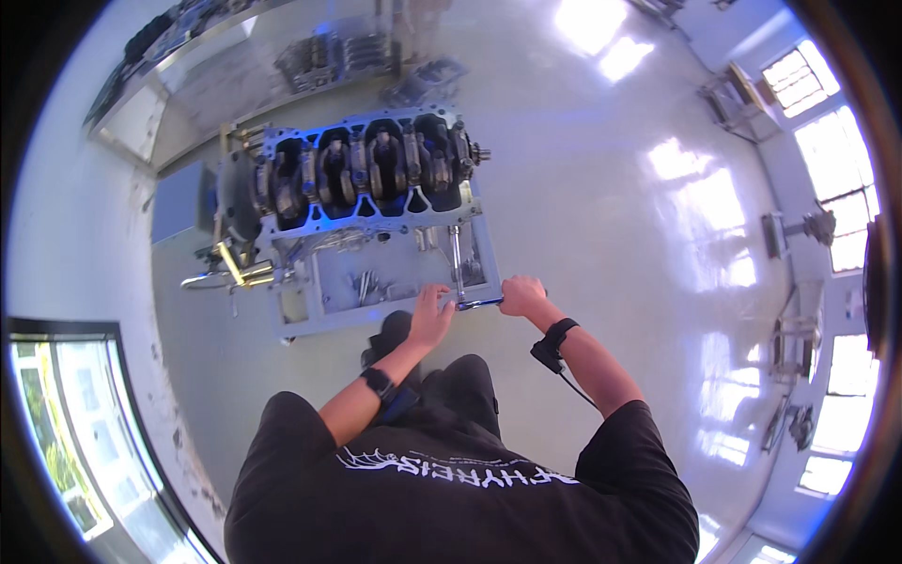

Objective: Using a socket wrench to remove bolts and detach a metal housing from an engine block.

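Note:
A metal engine block (324, 224) lies on a stand in front of me, with its crankshaft (386, 167) exposed. My right hand (523, 295) is closed around the handle of a ratchet wrench (483, 303). From the ratchet's head a long shiny extension bar (458, 256) reaches away to the block's near side, at its right end. Its far tip is hidden under the block's edge. Just left of the ratchet's head is my left hand (431, 317), fingers apart and stretched out. Whether its fingertips touch the tool is hard to tell.
Below the block, the stand has a pale tray (381, 313) holding several small metal parts (365, 285). A brass-coloured bar linkage (230, 263) juts from the stand's left end. Behind stands a workbench (225, 80) with more parts. Windows and machine parts line the right wall.

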`<state>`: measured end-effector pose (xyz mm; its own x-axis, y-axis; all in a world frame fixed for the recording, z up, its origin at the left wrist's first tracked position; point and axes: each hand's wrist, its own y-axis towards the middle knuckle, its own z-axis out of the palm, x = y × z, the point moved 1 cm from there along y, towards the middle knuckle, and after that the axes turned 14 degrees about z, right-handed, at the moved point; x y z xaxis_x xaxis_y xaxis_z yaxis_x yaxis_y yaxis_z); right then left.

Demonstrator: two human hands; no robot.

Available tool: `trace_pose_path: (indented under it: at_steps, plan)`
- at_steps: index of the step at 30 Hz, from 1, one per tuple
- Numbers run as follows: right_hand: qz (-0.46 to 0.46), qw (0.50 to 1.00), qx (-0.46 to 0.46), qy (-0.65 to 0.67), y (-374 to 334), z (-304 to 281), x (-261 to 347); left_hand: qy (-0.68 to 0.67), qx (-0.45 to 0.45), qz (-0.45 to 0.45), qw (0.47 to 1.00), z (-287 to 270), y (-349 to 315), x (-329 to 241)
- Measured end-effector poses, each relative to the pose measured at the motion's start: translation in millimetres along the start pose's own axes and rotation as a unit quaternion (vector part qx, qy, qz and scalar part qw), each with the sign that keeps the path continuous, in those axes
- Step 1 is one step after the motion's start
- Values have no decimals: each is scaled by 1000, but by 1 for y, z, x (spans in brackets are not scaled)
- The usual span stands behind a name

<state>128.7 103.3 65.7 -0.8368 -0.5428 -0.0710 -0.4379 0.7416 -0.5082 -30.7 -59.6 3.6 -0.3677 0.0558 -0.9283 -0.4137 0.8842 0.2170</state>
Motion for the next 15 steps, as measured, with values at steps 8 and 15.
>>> trace_pose_path:
  at_steps: [8, 15]
  plan:
    - [-21, 992, 110, -55, -3, -8, 3, -235, -128, -464, 844, 68, 5, -9]
    - [-27, 892, 424, 153, 16, -50, -32, -156, -119, -439, 877, 72, 18, -15]
